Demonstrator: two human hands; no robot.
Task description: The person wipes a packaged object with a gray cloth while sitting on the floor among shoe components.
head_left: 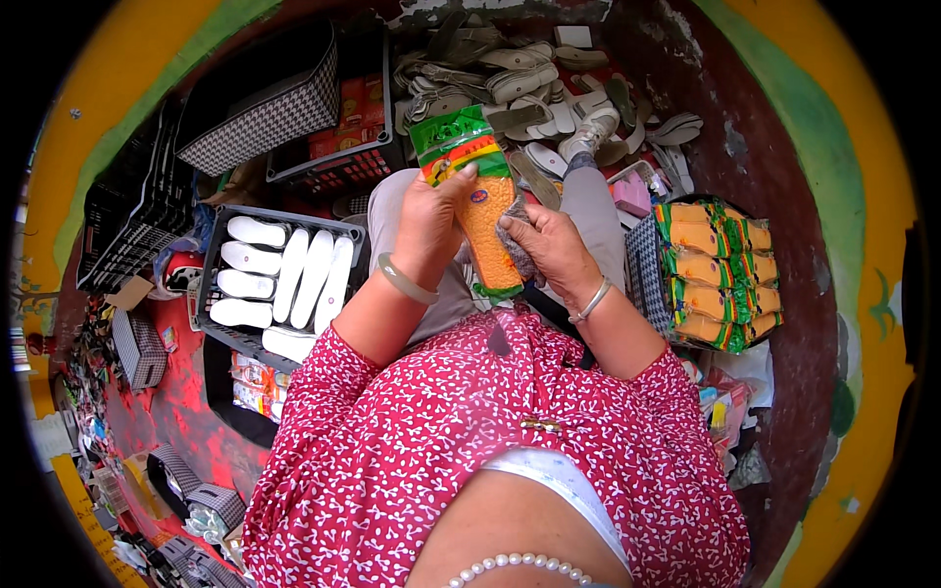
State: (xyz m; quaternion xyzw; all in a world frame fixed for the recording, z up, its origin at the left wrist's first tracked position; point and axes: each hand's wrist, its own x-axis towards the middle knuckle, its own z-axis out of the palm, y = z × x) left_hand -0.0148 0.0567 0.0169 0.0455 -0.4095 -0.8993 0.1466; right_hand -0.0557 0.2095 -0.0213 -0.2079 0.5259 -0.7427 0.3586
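Observation:
In front of my lap, my left hand (431, 220) grips a flat packet of orange insoles (490, 235) in clear, green-printed wrapping, its thumb across the front. The packet leans slightly, its green header at the far end. My right hand (557, 253) pinches a crumpled grey cloth (517, 257) against the packet's right edge. To my right stands a houndstooth basket (643, 267) stacked with similar orange and green packets (698, 269). White insoles (316, 276) lie in a dark crate (359, 235) to my left.
A heap of loose grey and white insoles (520, 83) spreads on the floor ahead, by my shoe (593, 130). A houndstooth bin (260, 118) and a black crate (333, 169) with red packets stand far left. A pink box (632, 194) sits near my right leg.

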